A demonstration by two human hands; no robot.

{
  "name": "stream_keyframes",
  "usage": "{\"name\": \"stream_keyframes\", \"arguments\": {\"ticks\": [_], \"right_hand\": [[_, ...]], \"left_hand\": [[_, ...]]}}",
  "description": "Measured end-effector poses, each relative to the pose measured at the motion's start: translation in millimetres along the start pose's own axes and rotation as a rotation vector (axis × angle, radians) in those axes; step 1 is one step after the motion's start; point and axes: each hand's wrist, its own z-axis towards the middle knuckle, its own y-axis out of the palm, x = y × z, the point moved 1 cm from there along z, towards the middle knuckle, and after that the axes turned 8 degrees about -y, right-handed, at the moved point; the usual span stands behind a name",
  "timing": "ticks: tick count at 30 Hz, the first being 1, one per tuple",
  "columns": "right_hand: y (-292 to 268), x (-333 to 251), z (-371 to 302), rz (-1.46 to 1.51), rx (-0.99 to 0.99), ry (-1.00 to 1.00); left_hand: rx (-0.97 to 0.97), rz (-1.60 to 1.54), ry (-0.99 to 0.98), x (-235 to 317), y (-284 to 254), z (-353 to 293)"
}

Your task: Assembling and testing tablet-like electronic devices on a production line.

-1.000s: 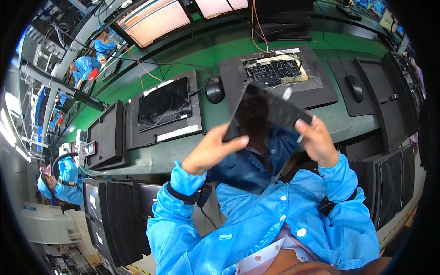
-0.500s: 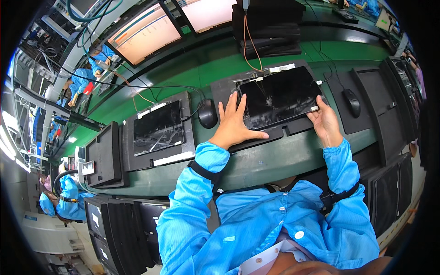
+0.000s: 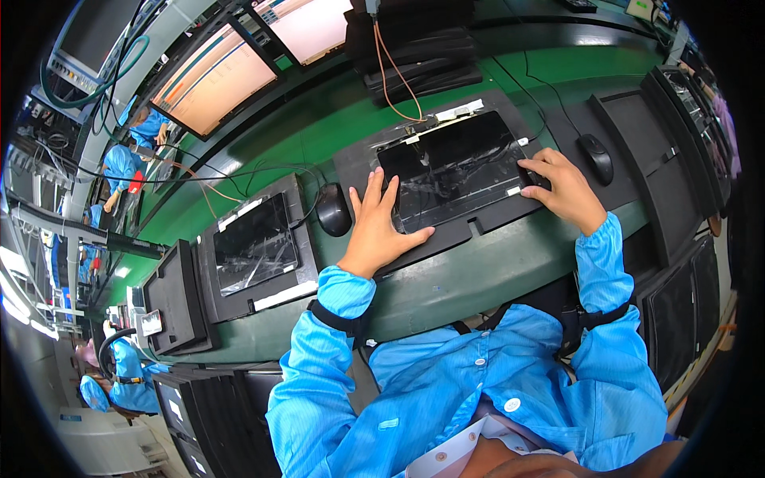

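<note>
A black glossy display panel (image 3: 454,171) lies on a dark foam pad (image 3: 355,163), with a flat cable at its top edge. My left hand (image 3: 378,227) is spread open, fingertips against the panel's left edge and thumb toward its lower edge. At the panel's right edge is my right hand (image 3: 566,190), its fingers bent and the thumb apart from them. A dark patch shows between that thumb and the fingers; I cannot make out what it is. White tabs (image 3: 514,191) stick out along the panel's border.
A second panel (image 3: 255,243) lies on another pad to the left. Two black mice (image 3: 333,209) (image 3: 595,158) flank the work. Foam trays (image 3: 175,299) (image 3: 649,151) stand at both ends. Behind are a dark stack (image 3: 422,60), monitors (image 3: 215,80) and cables; co-workers sit far left.
My right hand has come off the panel's lower right corner and moved up along its right edge, turning palm down. My left hand stays at the left edge. The whole view has shifted.
</note>
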Motion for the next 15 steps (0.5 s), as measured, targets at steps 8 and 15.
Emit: {"name": "stream_keyframes", "arguments": {"ticks": [8, 15], "right_hand": [[11, 16, -3, 0.026, 0.086, -0.038], [-11, -24, 41, -0.185, -0.199, -0.048]], "left_hand": [[0.122, 0.053, 0.064, 3, 3, 2], [0.08, -0.016, -0.033, -4, 2, -8]]}}
